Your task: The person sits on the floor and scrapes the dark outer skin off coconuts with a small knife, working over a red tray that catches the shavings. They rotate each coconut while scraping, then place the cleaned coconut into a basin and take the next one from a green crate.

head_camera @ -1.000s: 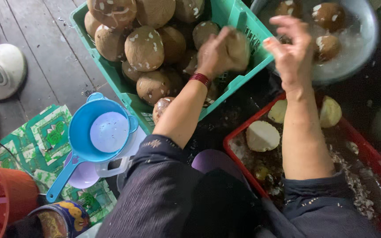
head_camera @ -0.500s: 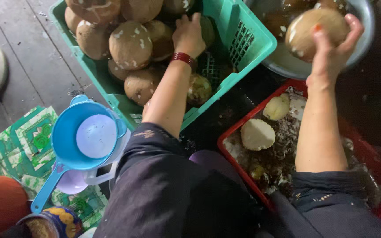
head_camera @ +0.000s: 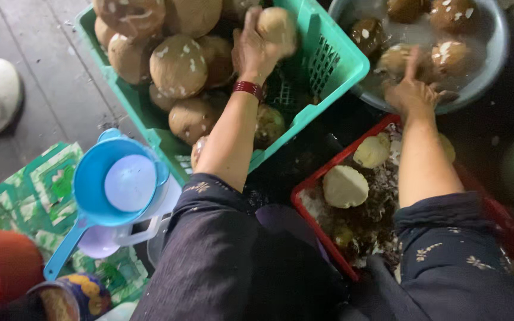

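Coconut [head_camera: 276,25] now in left hand [head_camera: 254,50] (lifted).

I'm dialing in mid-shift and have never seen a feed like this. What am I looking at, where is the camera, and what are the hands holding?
There is no machine here: the single view comes from a camera on a person's head, looking down at their own two bare arms. The left hand grips a round brown coconut over a green plastic crate full of similar husked coconuts. The right hand reaches into a grey basin of water, where more coconuts float; whether it grips one is unclear. Below lies a red tray with pale peeled pieces and dark scraps. At left, a blue scoop rests on a patterned mat.
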